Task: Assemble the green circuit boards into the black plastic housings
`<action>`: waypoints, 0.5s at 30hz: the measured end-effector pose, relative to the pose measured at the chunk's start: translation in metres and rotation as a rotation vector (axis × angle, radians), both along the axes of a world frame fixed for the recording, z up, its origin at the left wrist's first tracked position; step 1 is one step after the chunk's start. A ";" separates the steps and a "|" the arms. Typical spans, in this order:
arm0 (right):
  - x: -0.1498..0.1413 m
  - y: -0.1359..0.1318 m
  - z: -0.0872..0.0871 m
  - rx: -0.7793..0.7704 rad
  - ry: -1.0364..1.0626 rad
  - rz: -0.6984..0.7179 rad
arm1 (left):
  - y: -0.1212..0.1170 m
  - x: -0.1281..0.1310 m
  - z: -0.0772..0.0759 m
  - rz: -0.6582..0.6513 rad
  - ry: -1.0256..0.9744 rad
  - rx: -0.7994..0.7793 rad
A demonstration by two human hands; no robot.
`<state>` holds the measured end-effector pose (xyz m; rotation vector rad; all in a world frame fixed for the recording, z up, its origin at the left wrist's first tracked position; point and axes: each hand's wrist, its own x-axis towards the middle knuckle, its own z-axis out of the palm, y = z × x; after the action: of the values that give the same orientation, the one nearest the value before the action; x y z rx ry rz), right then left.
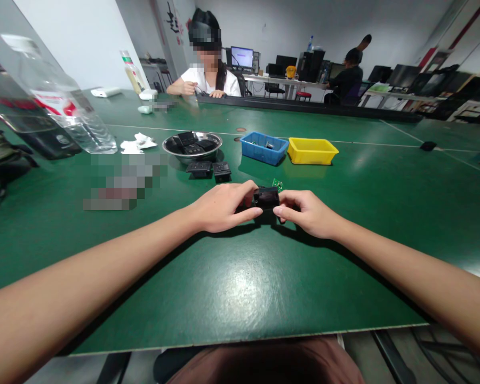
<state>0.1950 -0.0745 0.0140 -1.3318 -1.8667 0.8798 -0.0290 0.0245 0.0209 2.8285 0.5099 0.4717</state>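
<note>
Between my two hands, just above the green table, is a small black plastic housing [266, 198]. My left hand [229, 207] is closed on its left side, thumb in front and fingers behind. My right hand [306, 212] pinches its right side with thumb and forefinger. A small green circuit board [278, 184] shows just behind the housing; whether it touches the housing or my right fingers I cannot tell. Beyond my left hand, two black plastic parts [200, 169] lie on the table beside a metal bowl [172, 151] with several similar black parts in it.
A blue bin [262, 154] with small metal pieces and a yellow bin [312, 157] stand behind my hands on the green table [240, 298]. Plastic bottles [70, 109] and crumpled tissue [138, 143] are at the left. Across the table sits a person [228, 80] in a white top.
</note>
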 end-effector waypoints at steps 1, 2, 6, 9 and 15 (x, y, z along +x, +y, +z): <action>0.000 0.000 0.000 0.000 0.000 -0.001 | 0.000 0.000 0.000 0.000 -0.001 0.000; 0.000 0.000 0.000 0.000 -0.001 -0.001 | 0.000 0.000 0.000 0.000 -0.003 0.001; 0.000 0.000 0.000 -0.002 -0.003 0.003 | 0.000 0.000 0.000 -0.003 -0.004 0.003; 0.000 0.001 0.000 -0.004 -0.013 0.008 | 0.000 0.000 0.000 0.001 0.002 0.005; 0.000 0.001 0.000 -0.001 -0.009 0.000 | 0.001 0.000 -0.001 0.002 0.008 0.000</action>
<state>0.1949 -0.0739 0.0141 -1.3382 -1.8731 0.8770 -0.0290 0.0254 0.0200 2.8314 0.5136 0.4614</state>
